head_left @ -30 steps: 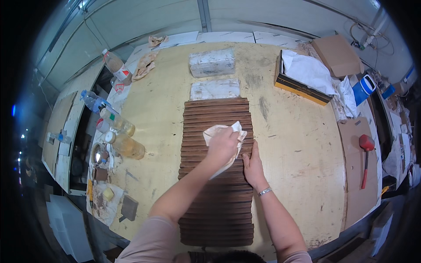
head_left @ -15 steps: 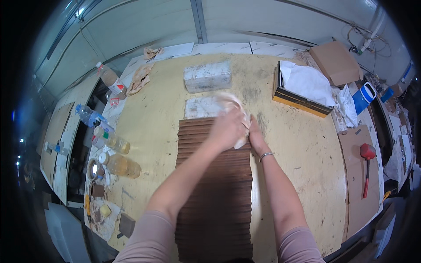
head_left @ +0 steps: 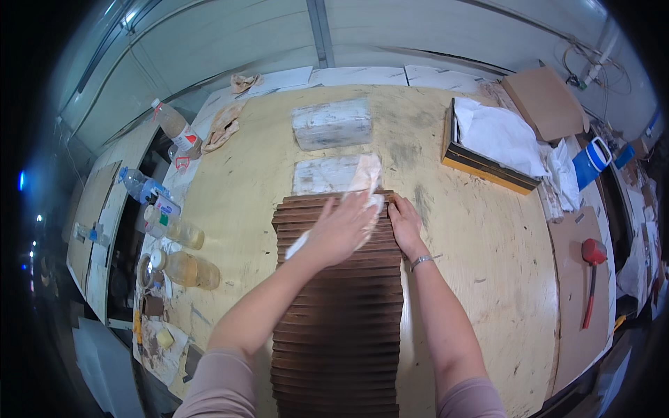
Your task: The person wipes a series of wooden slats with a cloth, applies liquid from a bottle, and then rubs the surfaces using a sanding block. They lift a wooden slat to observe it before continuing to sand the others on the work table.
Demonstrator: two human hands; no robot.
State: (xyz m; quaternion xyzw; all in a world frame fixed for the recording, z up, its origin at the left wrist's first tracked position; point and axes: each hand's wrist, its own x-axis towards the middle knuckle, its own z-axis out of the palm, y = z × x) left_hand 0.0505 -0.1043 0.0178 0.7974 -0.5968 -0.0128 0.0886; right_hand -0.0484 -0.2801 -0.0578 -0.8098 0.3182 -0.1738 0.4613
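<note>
Now wiping with cloth (head_left: 366, 175) has reached far slats (head_left: 296, 213). Left grip (head_left: 341, 228) spread open over it; right grip (head_left: 406, 221) loosely curled, unclosed, at their edge.

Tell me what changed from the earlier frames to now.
The left hand has moved toward the far end of the brown strips, its fingers now extended over the cloth it earlier gripped. The right hand has moved farther along the strips' right edge. The cloth stays with the left hand. The white blocks, bottles and red mallet look unmoved.
</note>
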